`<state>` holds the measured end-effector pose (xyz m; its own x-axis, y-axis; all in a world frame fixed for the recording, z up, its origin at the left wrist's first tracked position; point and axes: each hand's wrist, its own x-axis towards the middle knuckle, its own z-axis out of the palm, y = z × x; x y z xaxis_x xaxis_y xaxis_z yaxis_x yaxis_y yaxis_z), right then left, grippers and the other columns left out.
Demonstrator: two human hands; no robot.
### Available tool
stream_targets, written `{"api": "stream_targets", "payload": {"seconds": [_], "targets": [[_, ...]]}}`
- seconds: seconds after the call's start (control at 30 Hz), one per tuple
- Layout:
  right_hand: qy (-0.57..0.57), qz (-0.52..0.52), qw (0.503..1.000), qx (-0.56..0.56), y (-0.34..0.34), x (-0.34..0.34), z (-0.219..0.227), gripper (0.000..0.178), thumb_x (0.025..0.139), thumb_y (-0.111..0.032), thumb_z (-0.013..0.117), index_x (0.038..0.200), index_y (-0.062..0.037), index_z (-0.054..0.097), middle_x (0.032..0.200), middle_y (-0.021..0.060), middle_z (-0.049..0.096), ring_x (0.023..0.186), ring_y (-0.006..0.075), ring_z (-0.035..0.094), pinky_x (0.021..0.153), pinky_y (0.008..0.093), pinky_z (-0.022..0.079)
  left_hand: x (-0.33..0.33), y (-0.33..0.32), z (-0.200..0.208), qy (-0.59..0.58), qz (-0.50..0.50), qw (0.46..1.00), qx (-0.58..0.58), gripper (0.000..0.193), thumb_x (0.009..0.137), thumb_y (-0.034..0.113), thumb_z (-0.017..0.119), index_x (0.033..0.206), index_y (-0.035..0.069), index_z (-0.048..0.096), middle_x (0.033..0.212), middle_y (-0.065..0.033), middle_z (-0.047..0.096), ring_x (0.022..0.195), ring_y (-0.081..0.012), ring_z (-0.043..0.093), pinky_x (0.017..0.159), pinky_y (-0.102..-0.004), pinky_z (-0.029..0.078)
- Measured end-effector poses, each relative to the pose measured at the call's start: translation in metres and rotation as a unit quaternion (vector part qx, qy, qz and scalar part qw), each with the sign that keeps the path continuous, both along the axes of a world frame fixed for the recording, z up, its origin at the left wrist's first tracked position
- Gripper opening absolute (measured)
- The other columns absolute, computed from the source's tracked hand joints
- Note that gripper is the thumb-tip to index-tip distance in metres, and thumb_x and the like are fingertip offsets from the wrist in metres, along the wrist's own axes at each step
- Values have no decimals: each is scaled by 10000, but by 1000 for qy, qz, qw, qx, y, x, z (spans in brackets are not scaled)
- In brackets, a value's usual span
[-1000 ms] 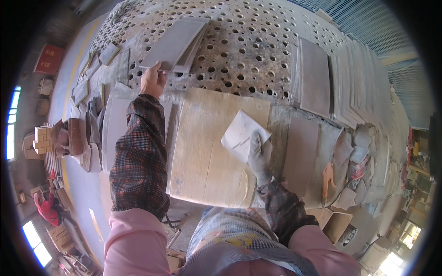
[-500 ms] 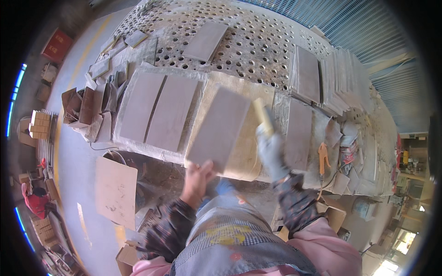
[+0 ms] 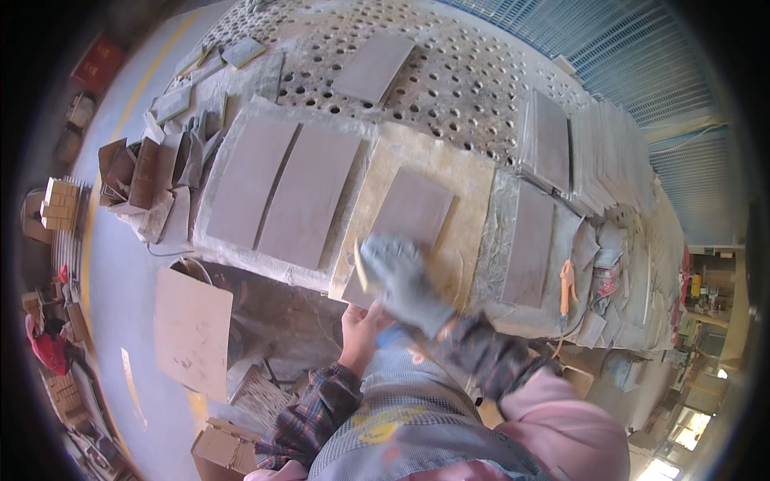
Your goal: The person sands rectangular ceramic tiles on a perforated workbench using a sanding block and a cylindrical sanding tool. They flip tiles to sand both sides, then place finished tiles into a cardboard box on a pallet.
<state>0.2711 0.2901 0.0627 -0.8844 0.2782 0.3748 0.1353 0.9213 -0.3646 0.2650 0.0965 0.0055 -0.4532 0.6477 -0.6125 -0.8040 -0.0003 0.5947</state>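
Observation:
A flat grey rectangular tile (image 3: 417, 204) lies on the tan mat (image 3: 468, 215) in front of me. My bare left hand (image 3: 361, 325) pinches the tile's near edge at the table's front. Over the tile's near half, my right hand (image 3: 405, 280), in a grey glove, is closed round a narrow block (image 3: 360, 268) with a pale yellowish side. The glove hides most of the block, so its exact kind does not show. Two similar tiles (image 3: 311, 192) lie side by side to the left, and one more tile (image 3: 529, 244) is on the right.
Behind the mat stretches a perforated tabletop (image 3: 457, 76) bearing a lone tile (image 3: 374, 67). Stacked tiles (image 3: 601, 152) stand at the right, near an orange-handled air gun (image 3: 568, 287). Broken pieces (image 3: 148, 180) are heaped at the left, above a pale board (image 3: 192, 333).
My right hand has swung left with the block, from beside the tile to over its near half. The tile, held higher before, now rests lower on the mat.

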Motion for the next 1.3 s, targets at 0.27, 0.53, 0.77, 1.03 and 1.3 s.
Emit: {"api": "stream_targets", "payload": {"seconds": [0.27,0.53,0.77,1.03,1.3], "targets": [[-28,-34,999,20,-6,-3,-7,519,899,-209,696,1374,-8,639,1427,213,640,1310,382,601,1151,493,427,1,0,-5,13,0,999,-43,217,1073,106,603,1261,0,583,1133,-101,698,996,-194,733,869,-363,652],[9,-95,993,-63,32,-9,-51,485,944,-197,696,1393,-23,640,1329,205,700,1234,356,665,1118,488,475,2,-1,1,3,-7,998,-68,216,1069,110,614,1263,21,583,1152,-83,694,994,-198,737,878,-375,650],[1,-137,986,-95,52,16,-22,449,958,-184,681,1368,-3,642,1325,236,691,1262,363,641,1128,486,460,1,0,0,12,-12,996,-84,179,1066,105,621,1226,24,609,1036,-42,653,834,-133,673,840,-374,649],[-162,-132,919,-336,40,34,3,461,953,-154,671,1386,-2,628,1454,242,595,1335,341,585,1138,446,445,-2,5,5,-1,-18,996,-89,217,1080,135,610,1265,24,584,1102,-64,655,942,-163,697,871,-391,645],[-36,-8,999,-27,3,47,1,380,996,-210,646,1344,-58,665,1353,146,691,1278,329,653,1154,479,474,-1,1,-3,-8,-24,998,-54,232,1083,134,602,1291,33,578,1137,-64,673,1002,-169,710,884,-389,644]]}}
